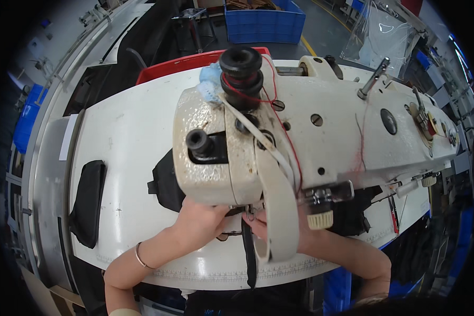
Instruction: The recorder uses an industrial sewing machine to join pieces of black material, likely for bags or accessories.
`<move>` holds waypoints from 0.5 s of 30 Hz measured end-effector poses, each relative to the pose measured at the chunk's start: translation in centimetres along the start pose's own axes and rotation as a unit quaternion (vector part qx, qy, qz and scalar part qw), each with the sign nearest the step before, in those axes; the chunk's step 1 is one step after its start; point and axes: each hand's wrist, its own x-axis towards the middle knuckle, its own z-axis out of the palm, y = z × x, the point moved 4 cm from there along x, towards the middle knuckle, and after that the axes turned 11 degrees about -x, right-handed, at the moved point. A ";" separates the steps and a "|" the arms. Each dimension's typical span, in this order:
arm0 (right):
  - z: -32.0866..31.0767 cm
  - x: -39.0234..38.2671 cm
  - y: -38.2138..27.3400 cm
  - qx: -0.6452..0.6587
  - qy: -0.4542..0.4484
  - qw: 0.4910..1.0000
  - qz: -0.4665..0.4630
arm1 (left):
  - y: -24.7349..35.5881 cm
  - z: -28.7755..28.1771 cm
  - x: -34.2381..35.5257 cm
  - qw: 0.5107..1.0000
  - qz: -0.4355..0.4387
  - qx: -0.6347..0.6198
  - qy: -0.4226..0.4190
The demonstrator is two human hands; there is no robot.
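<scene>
1. Head view: the left hand (203, 218) presses on black fabric (168, 184) under the sewing machine (310, 131).
2. The right hand (279, 226) is mostly hidden; I cannot tell its grip.
3. The black strap (249, 253) looks soft and floppy; hold its edges.

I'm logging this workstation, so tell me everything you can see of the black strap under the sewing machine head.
The strap is a narrow black band, apparently woven webbing. It runs from under the sewing machine head toward the person, over the white table edge, and hangs past the front rim. The left hand and right hand sit on either side of its upper end, by black fabric. Its far end is hidden beneath the head.
</scene>
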 end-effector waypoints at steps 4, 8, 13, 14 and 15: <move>-3.4 -2.1 -4.3 0.375 0.002 0.925 0.060 | 7.6 -2.4 -3.3 0.947 0.218 0.217 -0.092; -3.5 -4.0 -8.1 0.634 -0.035 0.741 0.221 | 8.6 -2.9 -4.4 0.934 0.260 0.174 -0.170; -2.4 -4.9 -10.0 0.688 -0.046 0.662 0.294 | 0.6 -2.5 -1.3 0.964 0.154 0.166 -0.141; -2.8 -4.8 -9.8 0.613 -0.061 0.731 0.293 | 0.2 -3.3 -1.3 0.984 0.109 0.110 -0.088; -2.8 -5.0 -9.8 0.611 -0.058 0.732 0.295 | -0.3 -4.1 -1.5 0.996 0.063 0.052 -0.033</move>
